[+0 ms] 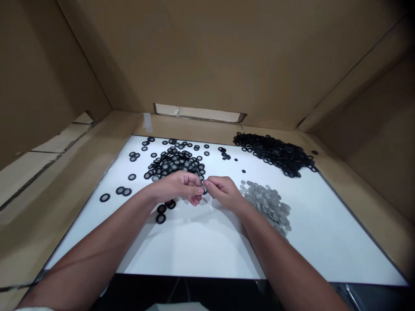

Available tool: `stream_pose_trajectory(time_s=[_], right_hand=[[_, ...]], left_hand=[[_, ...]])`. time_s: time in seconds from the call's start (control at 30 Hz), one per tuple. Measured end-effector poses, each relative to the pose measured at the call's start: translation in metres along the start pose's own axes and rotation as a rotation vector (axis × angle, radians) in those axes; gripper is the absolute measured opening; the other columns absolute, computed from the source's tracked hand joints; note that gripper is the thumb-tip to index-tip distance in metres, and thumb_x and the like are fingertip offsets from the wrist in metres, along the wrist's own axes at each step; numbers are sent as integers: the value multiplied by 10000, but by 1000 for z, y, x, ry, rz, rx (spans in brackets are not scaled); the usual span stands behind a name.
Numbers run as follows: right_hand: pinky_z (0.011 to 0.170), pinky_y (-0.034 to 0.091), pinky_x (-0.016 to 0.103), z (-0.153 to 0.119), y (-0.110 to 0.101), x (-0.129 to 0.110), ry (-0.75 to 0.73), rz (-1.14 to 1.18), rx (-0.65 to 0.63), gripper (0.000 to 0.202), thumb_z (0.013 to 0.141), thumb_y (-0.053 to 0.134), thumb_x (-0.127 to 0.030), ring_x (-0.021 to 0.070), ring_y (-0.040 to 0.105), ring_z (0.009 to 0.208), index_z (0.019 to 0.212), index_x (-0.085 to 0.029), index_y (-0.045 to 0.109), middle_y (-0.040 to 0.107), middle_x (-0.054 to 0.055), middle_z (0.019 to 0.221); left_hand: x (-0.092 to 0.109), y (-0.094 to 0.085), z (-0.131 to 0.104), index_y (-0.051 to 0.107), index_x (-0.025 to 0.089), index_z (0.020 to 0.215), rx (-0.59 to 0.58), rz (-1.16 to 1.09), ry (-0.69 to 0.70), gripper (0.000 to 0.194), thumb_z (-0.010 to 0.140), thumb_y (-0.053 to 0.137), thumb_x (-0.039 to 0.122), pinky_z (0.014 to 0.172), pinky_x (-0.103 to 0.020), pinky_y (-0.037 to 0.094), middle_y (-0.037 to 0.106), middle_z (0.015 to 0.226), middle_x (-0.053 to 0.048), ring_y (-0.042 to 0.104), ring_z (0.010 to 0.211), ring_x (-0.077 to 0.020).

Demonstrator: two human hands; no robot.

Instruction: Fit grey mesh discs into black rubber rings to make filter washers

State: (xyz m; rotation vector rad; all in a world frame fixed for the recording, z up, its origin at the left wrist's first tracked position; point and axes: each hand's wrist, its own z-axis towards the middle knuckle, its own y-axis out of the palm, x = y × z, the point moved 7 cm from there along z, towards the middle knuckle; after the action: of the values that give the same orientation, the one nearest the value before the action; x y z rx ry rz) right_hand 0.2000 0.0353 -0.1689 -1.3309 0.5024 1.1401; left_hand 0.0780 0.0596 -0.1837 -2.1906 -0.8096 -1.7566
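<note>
Between my two hands, above the middle of the white table, is a small black ring with a grey centre [204, 189]. My left hand [181, 186] pinches its left side between thumb and fingers. The fingers of my right hand [223, 191] are closed at its right edge, partly hiding it. Behind my left hand lies a pile of black rings with grey discs in them [175, 162]. To the right of my right hand is a heap of loose grey discs [267, 203]. A larger heap of plain black rings [275, 151] lies at the back right.
The white table [194, 250] has cardboard walls [194, 56] at its back and sides. Several filled rings [123, 191] lie scattered at the left, and a few small black pieces [226, 155] near the back middle.
</note>
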Motion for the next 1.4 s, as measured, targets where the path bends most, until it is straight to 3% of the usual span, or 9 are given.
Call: stream_pose_trajectory(time_s=[0.27, 0.43, 0.63, 0.83, 0.97, 1.4], right_hand=[[519, 270, 244, -3, 3, -15, -64, -50, 21, 394, 967, 447, -352, 92, 342, 531, 616, -205, 347, 358, -49, 562], [523, 275, 247, -2, 0, -9, -56, -84, 85, 389, 966, 451, -355, 93, 346, 527, 625, -206, 336, 366, -49, 562], [517, 293, 246, -3, -12, -4, -7, -66, 289, 409, 975, 454, -376, 100, 373, 523, 613, -205, 372, 387, -45, 546], [528, 336, 242, -4, -15, -5, -9, 15, 205, 426, 998, 415, -440, 103, 433, 529, 648, -200, 448, 492, -28, 572], [536, 338, 244, -6, -18, -6, -14, 27, 213, 417, 997, 425, -438, 105, 432, 540, 656, -200, 455, 481, -30, 574], [542, 332, 253, -6, -9, -7, -7, 66, 213, 425, 991, 423, -431, 106, 401, 544, 633, -202, 432, 443, -33, 574]], left_hand=[[0, -1, -5, 651, 147, 809, -98, -2, -5, 190, 828, 744, 311, 624, -234, 542, 693, 705, -17, 675, 634, -127], [-2, -1, 1, 633, 146, 851, 6, -58, 12, 219, 848, 713, 349, 634, -265, 576, 660, 755, -28, 671, 716, -150], [3, 5, 8, 649, 140, 882, 157, -166, 117, 233, 815, 737, 345, 532, -196, 531, 567, 779, -3, 587, 709, -115], [10, 7, 13, 644, 136, 847, 135, -138, 75, 215, 820, 734, 329, 567, -202, 540, 615, 725, -13, 597, 652, -103], [17, 7, 13, 644, 139, 832, 86, -98, 50, 226, 823, 738, 344, 606, -224, 569, 650, 764, -35, 641, 732, -132], [13, 1, 5, 606, 142, 742, 160, 17, 40, 282, 804, 761, 369, 620, -243, 579, 682, 689, -19, 671, 659, -133]])
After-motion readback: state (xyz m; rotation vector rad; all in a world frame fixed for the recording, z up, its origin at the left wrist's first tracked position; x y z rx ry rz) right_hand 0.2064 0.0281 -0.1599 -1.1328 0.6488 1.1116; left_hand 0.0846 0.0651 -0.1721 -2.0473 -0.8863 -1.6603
